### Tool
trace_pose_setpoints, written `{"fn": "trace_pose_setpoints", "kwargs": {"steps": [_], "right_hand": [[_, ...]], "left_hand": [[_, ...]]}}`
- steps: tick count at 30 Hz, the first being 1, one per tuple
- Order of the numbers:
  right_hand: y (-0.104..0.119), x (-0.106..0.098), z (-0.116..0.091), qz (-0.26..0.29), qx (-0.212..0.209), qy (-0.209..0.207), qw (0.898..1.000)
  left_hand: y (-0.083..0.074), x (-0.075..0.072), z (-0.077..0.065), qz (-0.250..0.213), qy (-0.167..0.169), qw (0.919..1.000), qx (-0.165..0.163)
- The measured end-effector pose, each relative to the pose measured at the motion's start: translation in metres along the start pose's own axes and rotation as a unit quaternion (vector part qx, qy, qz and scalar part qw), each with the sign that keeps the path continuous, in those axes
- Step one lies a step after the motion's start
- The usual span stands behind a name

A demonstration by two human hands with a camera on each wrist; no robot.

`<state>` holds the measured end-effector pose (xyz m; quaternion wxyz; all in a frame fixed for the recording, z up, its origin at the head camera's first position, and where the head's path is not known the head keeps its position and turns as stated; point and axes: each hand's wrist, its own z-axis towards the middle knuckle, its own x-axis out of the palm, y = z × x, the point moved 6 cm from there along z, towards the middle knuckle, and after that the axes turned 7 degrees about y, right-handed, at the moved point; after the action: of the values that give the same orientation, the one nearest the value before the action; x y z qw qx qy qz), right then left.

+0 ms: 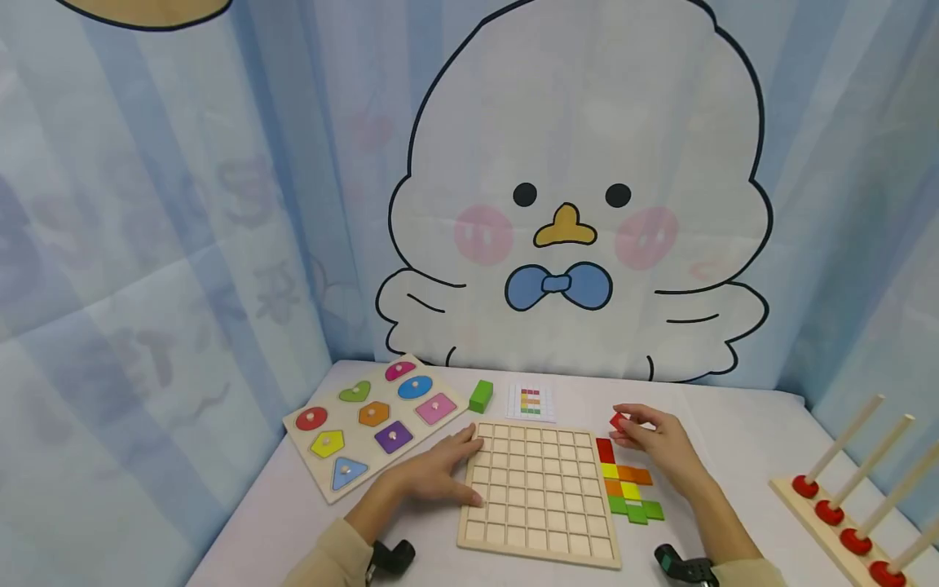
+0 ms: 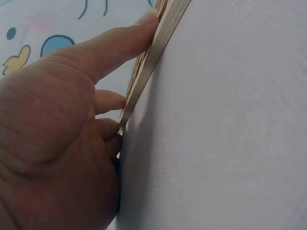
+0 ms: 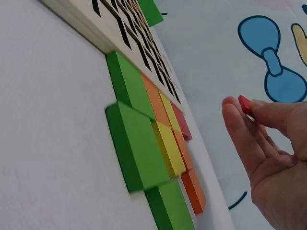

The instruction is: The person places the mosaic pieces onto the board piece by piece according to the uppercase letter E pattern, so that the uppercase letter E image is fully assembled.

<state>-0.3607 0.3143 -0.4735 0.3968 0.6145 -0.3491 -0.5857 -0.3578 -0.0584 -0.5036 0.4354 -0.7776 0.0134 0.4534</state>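
Observation:
A wooden grid board point(image 1: 539, 493) with square cells lies on the white table. My left hand point(image 1: 436, 471) rests at its left edge, thumb and fingers spread and touching the rim; the left wrist view shows the thumb point(image 2: 120, 45) on the board's edge. My right hand point(image 1: 660, 440) pinches a small red tile point(image 3: 245, 105) between thumb and fingertips, raised above the table past the board's upper right corner. Beside the board's right edge lie a red tile point(image 1: 605, 450), orange tiles point(image 1: 634, 474), yellow tiles point(image 1: 630, 491) and green tiles point(image 1: 637, 514), packed side by side.
Behind the board lie a printed pattern card point(image 1: 531, 403) and a green block point(image 1: 481, 396). A shape puzzle board point(image 1: 367, 469) with knobbed pieces sits at the left. At the right stands a wooden peg rack point(image 1: 836, 522) with red rings.

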Motion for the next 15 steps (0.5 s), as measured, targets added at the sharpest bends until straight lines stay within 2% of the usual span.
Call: {"fn": "trace_pose_setpoints", "kwargs": {"steps": [8,15], "right_hand": [[0.015,0.017,0.008,0.048,0.005,-0.013,0.999],[0.022,0.042,0.018,0.032,-0.008,0.009,0.999]], "left_hand": [[0.001,-0.001,0.002,-0.007,0.000,1.0000,0.006],[-0.001,-0.002,0.000,-0.010,-0.001,0.9999,0.003]]}}
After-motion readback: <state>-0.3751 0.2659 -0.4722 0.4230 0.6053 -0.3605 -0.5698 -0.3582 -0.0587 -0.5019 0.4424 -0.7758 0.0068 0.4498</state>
